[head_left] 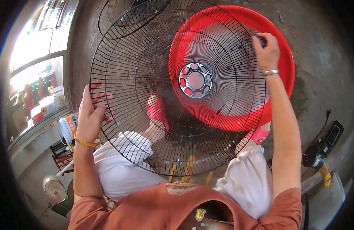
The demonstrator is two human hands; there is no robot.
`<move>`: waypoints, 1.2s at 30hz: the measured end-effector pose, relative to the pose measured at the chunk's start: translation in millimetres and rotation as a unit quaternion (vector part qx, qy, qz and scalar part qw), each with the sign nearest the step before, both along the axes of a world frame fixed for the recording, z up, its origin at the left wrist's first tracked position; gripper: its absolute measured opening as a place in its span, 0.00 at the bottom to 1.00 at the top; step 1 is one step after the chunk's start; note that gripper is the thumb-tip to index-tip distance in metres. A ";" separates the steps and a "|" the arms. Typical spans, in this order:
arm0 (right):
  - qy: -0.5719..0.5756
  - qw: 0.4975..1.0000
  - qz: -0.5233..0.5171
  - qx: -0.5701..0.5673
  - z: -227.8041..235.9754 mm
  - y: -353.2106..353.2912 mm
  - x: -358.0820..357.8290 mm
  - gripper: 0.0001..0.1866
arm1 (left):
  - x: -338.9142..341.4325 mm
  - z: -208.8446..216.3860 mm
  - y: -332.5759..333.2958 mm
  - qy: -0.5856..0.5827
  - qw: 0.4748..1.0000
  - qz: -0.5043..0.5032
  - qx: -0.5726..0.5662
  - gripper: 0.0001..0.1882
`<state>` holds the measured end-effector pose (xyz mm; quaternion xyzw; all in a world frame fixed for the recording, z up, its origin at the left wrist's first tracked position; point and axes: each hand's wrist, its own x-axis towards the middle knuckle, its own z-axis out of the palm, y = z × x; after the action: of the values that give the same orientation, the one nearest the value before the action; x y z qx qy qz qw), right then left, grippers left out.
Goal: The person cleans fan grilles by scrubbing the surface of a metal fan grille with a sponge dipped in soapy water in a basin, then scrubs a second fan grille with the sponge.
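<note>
Grille, big, black and round, front and centre! It hung over the floor, its right half across the red basin, its near edge above the person's lap, its hub right over the basin's left part. On the left, the left hand was at the rim, fingers apart and reaching in against the wires, thumb close by: a light, steadying hold by the look of it. Over on the far right, the right hand was clamped on a small dark pad, right up at the rim! This looked like the scrubbing step, with the far-right edge getting the attention. Was that cloudy water in the basin? Perhaps, but the wires lay across the view and it was hard to be sure.

And the next move? It seemed to call for a firm left hand so the grille wouldn't swing, and pad pressure along the wires, not across them, then a small turn to present a fresh stretch of rim above the basin.
</note>
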<state>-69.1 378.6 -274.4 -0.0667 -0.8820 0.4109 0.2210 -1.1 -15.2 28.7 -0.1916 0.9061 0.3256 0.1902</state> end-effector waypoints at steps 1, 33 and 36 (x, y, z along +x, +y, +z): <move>-0.017 0.998 -0.027 0.054 -7.7 18.6 3.8 0.12 | -0.3 1.7 -1.1 -0.008 1.000 0.006 0.005 0.28; -0.389 0.875 -0.038 -0.285 -36.3 -68.4 150.4 0.26 | 5.5 -39.0 -26.9 0.056 0.992 0.053 0.098 0.40; -0.520 0.838 0.082 -0.145 -40.6 -43.1 128.2 0.31 | 2.4 -37.4 -38.1 0.060 0.992 0.072 0.079 0.34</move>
<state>59.1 335.5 -315.0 -0.2291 -0.7994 0.4559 -0.3171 1.3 -53.3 -8.7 -0.2203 0.8714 0.4198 0.1258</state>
